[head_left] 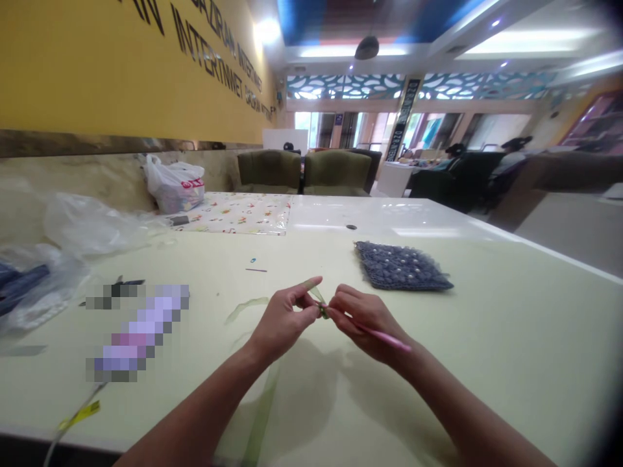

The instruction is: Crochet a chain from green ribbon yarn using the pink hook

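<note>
In my right hand (365,318) is a pink-handled crochet hook (387,338), its tip end hidden at my fingers. My left hand (287,316) pinches a small green piece of crochet work (323,311), and a sheer green ribbon (315,292) passes over its raised index finger. Both hands meet at this piece above the table. More of the green ribbon (260,415) trails across the tabletop below my left forearm, and another stretch curls out to the left of the hand.
A dark blue crocheted square with white beads (402,266) lies beyond my right hand. Farther left are a thin needle-like stick (256,270), a blurred-out oblong object (141,331) with a cable, clear plastic bags (92,224) and a white carrier bag (175,185). Armchairs (335,172) stand behind the table.
</note>
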`<state>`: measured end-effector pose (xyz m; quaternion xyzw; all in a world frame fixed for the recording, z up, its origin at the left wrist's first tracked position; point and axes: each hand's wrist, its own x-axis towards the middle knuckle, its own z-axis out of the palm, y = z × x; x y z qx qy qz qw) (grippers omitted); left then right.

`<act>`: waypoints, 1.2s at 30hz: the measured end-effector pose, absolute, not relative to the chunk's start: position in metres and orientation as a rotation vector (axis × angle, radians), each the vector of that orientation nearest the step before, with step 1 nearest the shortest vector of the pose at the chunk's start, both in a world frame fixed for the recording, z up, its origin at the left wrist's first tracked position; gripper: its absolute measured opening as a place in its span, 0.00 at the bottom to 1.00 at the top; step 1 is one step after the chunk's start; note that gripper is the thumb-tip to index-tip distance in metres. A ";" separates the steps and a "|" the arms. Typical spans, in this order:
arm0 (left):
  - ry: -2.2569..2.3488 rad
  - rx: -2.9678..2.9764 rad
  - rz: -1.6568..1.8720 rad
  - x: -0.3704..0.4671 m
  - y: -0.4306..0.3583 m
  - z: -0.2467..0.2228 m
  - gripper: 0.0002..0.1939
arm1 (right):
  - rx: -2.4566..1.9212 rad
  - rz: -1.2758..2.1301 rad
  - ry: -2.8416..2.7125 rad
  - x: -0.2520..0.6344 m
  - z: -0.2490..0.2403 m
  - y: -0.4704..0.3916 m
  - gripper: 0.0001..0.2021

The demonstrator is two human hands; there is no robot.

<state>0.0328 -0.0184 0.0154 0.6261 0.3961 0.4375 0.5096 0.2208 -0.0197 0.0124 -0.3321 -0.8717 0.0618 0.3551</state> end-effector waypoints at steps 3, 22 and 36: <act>0.941 1.279 1.114 0.041 -0.023 0.008 0.35 | -0.967 -0.179 -2.104 0.205 -0.003 -0.023 0.14; 0.759 0.987 1.010 0.022 -0.011 0.021 0.19 | -0.761 0.367 -1.953 0.217 0.017 -0.028 0.12; 0.721 1.184 0.930 0.018 -0.010 0.022 0.34 | -0.713 0.664 -1.900 0.226 0.020 -0.023 0.14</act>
